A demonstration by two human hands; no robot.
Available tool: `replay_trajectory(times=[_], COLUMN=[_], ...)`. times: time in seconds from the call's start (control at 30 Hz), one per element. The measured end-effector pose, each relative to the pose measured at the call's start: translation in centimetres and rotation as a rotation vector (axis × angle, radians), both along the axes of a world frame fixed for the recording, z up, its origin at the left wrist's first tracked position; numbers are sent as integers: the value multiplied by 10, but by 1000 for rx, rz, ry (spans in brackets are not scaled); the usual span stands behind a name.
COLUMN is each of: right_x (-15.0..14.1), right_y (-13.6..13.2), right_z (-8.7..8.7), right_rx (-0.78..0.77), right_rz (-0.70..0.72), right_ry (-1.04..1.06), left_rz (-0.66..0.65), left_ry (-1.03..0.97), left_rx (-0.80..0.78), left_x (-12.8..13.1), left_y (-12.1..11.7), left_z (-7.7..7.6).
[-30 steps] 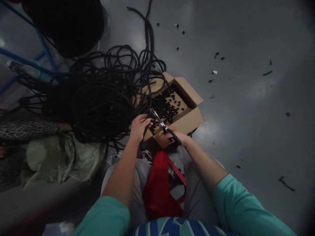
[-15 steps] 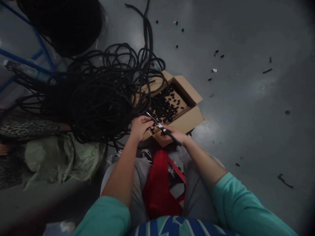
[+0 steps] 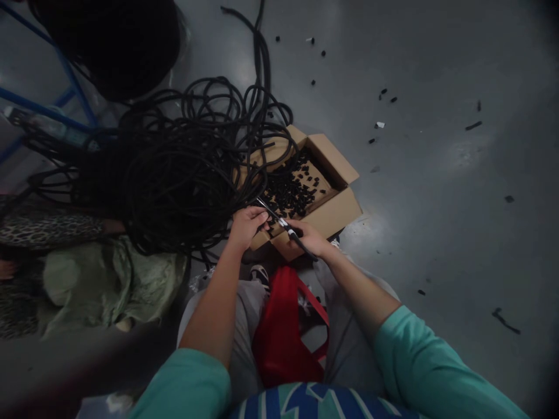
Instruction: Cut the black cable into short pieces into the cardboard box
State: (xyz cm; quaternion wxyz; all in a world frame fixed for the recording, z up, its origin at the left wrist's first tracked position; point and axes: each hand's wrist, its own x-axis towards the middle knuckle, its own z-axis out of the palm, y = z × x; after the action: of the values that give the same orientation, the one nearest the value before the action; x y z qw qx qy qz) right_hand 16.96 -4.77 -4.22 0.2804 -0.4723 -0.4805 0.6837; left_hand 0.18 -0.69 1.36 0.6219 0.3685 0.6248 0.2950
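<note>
My right hand [image 3: 308,235] is closed round the black handles of a pair of scissors [image 3: 282,221]. Their silver blades point up and left, lying close together beside my left fingertips. My left hand [image 3: 248,224] is closed in a pinch on a black cord, which my fingers mostly hide. Both hands are over the near edge of an open cardboard box [image 3: 338,212]. Inside it lie many short cut black cord pieces [image 3: 290,195]. A large tangle of black cord [image 3: 174,169] spreads left of the box, with some loops hanging over its left flap.
A big dark roll [image 3: 109,46] stands at the upper left by a blue metal frame [image 3: 74,87]. A co-worker's patterned sleeve [image 3: 48,230] and a green plastic sack [image 3: 109,279] are at left. Black scraps [image 3: 474,125] dot the grey floor. A red bag [image 3: 279,337] hangs between my knees.
The scissors' blades have swung left and come together, with their tips nearer my left fingers. My left hand has stayed nearly in place, and the view has shifted slightly.
</note>
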Motion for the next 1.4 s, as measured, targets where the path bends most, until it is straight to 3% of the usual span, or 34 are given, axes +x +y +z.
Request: replay_trajectory(times=[0.17,0.37,0.7,1.0,1.4], right_x=[-1,-1,-2,-3,-6], right_y=[0,2,-1,2,0], right_z=[0,2,3,10,0], right_rx=[39,8,-350,-215,-124], right_rz=[-21,-44,66,15,25], right_ry=[-44,-22,265,199,90], left_rz=[-63,-37,-129,-202,-213], left_ry=[78,179,333,391,327], left_rx=[42,173,257,190,103], left_x=[-2,0,-2,0,-3], left_y=[1,-1,-3,-5,-3], left_z=[-2,-5,-8,-7,-7])
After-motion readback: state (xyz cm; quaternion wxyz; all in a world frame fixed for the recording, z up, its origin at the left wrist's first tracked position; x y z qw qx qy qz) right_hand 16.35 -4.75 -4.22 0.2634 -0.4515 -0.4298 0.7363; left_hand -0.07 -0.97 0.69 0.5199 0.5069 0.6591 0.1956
